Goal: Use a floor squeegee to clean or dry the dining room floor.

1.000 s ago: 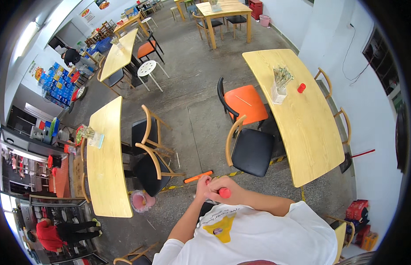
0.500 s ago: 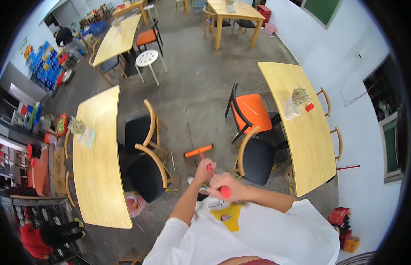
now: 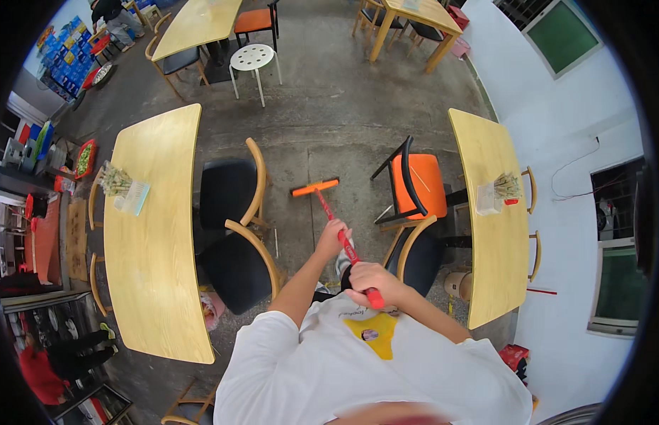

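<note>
I hold a long red-handled floor squeegee, its wide orange head with a dark edge resting on the grey floor ahead of me. My left hand is wrapped round the middle of the red handle. Closer to my body, my right hand grips the handle near its top, and the red end sticks out past the fist. The handle slants away from me, down to the floor between two rows of chairs. Part of a shoe shows beside the handle.
Wooden tables stand at left and right. Black-seated chairs and an orange chair edge the aisle. A white stool stands farther off. Other people are at the lower left and far left.
The squeegee head has moved forward, away from me, and more of the handle shows below it. Both hands keep their grip. The whole view has shifted as my head moved.
</note>
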Demonstrator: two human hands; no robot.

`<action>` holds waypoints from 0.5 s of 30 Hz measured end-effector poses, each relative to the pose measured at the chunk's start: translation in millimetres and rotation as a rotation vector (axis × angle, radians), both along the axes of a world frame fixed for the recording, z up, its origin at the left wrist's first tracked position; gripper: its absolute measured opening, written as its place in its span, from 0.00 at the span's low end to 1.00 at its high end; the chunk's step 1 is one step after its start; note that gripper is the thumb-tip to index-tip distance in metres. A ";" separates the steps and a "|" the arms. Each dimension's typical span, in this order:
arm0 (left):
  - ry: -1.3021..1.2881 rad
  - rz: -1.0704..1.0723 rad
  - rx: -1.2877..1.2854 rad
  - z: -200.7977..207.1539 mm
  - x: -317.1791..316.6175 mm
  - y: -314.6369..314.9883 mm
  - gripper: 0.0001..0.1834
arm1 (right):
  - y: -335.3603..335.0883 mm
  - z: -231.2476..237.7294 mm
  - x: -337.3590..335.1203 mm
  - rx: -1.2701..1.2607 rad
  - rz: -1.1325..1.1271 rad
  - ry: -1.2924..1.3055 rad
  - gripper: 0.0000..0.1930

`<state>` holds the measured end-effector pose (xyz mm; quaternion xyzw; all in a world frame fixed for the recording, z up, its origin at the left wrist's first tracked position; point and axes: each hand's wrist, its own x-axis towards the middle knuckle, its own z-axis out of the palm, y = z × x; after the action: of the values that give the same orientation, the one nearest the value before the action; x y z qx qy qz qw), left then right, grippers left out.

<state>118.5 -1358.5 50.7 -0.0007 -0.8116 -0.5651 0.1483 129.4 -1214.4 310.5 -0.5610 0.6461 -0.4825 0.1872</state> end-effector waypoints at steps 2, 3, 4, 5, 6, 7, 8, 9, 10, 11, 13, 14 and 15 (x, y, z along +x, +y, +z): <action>-0.075 -0.041 -0.010 -22.3 10.7 -4.2 0.10 | -13.5 -15.0 -6.4 -0.006 0.008 -0.053 0.18; -0.148 -0.077 -0.024 -22.8 9.2 -6.5 0.11 | -17.5 -19.9 -11.0 -0.016 0.021 -0.103 0.18; -0.147 -0.081 -0.031 -22.6 3.4 -8.2 0.11 | -19.1 -20.1 -16.1 -0.036 0.034 -0.070 0.18; -0.166 -0.121 -0.076 -11.2 -5.9 -12.1 0.11 | -19.9 -17.1 -27.7 -0.047 0.022 -0.067 0.18; -0.187 -0.155 -0.128 -5.4 -15.2 -21.6 0.11 | -23.1 -12.4 -38.0 -0.063 0.021 -0.089 0.19; -0.184 -0.159 -0.148 0.2 -30.1 -29.9 0.11 | -26.3 -7.9 -49.8 -0.082 0.022 -0.109 0.19; -0.194 -0.159 -0.144 5.0 -44.0 -32.0 0.11 | -29.7 -2.4 -68.2 -0.123 0.023 -0.148 0.19; -0.203 -0.159 -0.142 10.6 -58.7 -35.2 0.10 | -34.6 -1.9 -84.9 -0.145 0.019 -0.143 0.19; -0.181 -0.133 -0.168 17.0 -72.1 -40.3 0.08 | -39.5 -2.3 -101.2 -0.145 -0.021 -0.173 0.19; -0.171 -0.133 -0.192 21.5 -88.8 -46.9 0.08 | -43.0 -1.8 -120.5 -0.146 -0.059 -0.199 0.19; -0.419 -0.253 -0.028 33.4 -120.8 -60.5 0.07 | -47.7 3.8 -154.0 -0.189 -0.090 -0.202 0.19; -0.465 -0.250 -0.129 53.7 -134.2 -57.5 0.07 | -45.1 2.3 -168.2 -0.157 -0.149 -0.195 0.19; -0.458 -0.250 -0.166 55.2 -142.7 -63.0 0.07 | -48.0 4.6 -179.3 -0.131 -0.181 -0.189 0.19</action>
<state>-24.2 -1421.5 105.9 0.0150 -0.8612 -0.4959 -0.1104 -50.0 -1262.4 315.1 -0.4635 0.6405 -0.5895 0.1659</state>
